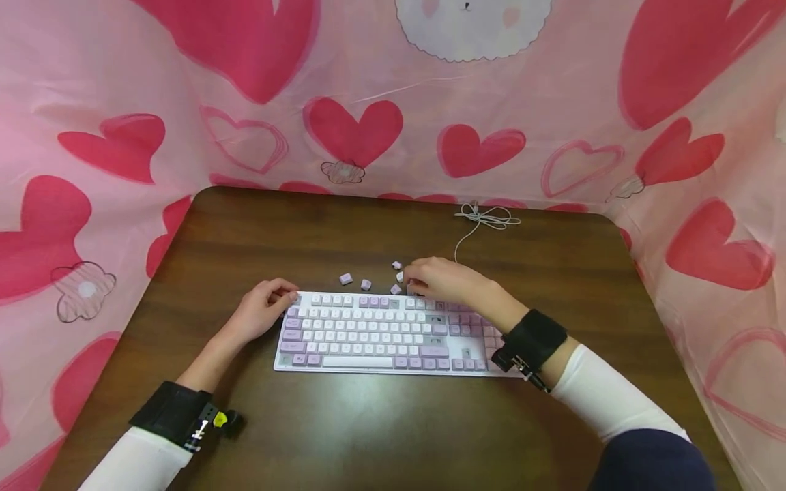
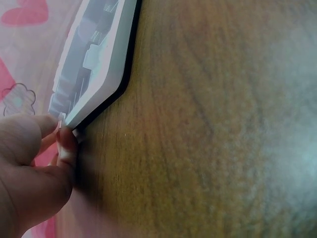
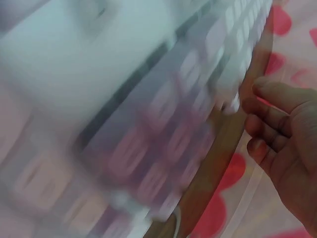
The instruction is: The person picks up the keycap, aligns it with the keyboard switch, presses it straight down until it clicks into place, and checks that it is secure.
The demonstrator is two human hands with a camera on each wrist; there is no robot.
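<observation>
Closest in, white sleeves (image 1: 614,395) at both lower corners, with dark blue cloth (image 1: 651,460) at lower right; past those, black wrist straps (image 1: 168,412). All around, a dark brown wooden table (image 1: 344,423), softly glossy, with a pale glare just in front of the keyboard (image 1: 368,337).

Near the middle of the wood, with long axis running left to right, space bar toward the person, function row facing away, number pad at the right end, partly under the right forearm. Inside a white frame, rows of white and lilac keycaps, with several sites uncapped, including one above the bottom arrow keys.

At the far left corner, left hand (image 1: 265,307) pinching the keyboard between thumb and finger. Along the far edge, right hand (image 1: 442,278) reaching over with bent fingers, close beside loose keycaps (image 1: 346,279); grasping one or not, impossible to tell.

Behind, well apart, a white cable (image 1: 488,218) bundled near the table's far edge, with one strand trailing toward the keyboard. Farthest off, pink sheeting (image 1: 417,123) at back and both sides, printed with red hearts, solid and outlined.
</observation>
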